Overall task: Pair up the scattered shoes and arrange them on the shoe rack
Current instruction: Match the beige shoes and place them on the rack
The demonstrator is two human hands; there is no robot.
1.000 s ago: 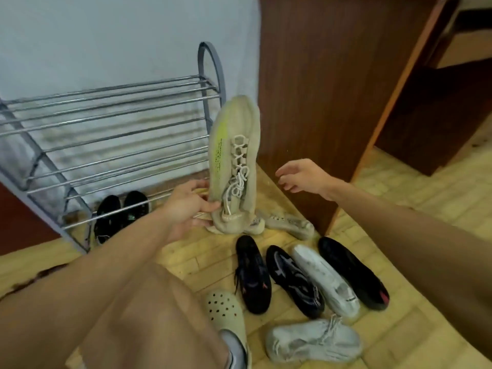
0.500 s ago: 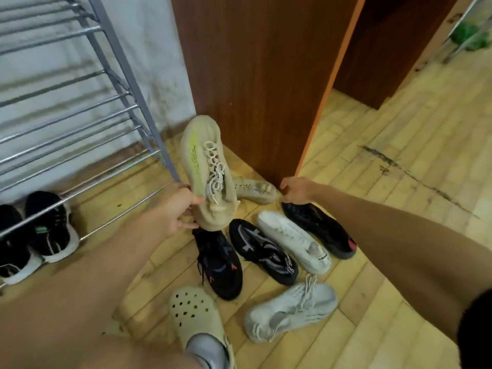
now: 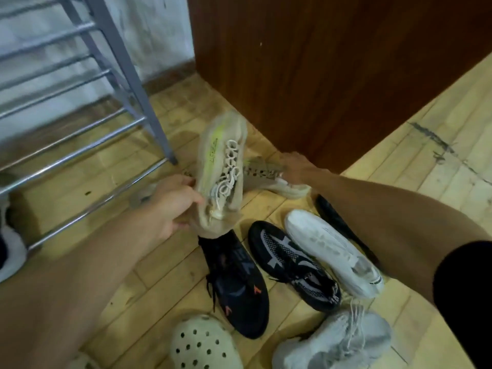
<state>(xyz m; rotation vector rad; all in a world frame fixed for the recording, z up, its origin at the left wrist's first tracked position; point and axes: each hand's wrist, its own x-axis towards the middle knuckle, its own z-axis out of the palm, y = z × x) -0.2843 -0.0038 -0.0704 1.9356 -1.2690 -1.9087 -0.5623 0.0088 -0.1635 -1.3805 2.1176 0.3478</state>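
Note:
My left hand (image 3: 173, 203) grips the heel of a beige sneaker (image 3: 222, 166) with a yellow stripe, held toe-up above the floor. Just right of it, my right hand (image 3: 295, 166) rests on the matching beige sneaker (image 3: 269, 175) lying on the floor by the cabinet corner, fingers closing over it. The grey metal shoe rack (image 3: 80, 123) stands at left. On the floor lie a black sneaker with orange marks (image 3: 237, 283), a black-and-grey knit sneaker (image 3: 290, 265), a white sneaker (image 3: 330, 249), a black shoe (image 3: 335, 217) partly under my right arm, and a grey sneaker (image 3: 335, 342).
A brown wooden cabinet (image 3: 319, 62) stands behind the shoes. A black-and-white shoe (image 3: 10, 243) sits at the rack's bottom left. My foot wears a cream clog (image 3: 205, 344) at the bottom edge. Wood floor stretches to the right.
The view has tilted down and right. My right hand has reached down onto the second beige sneaker on the floor. My left hand still holds the first one, now lower.

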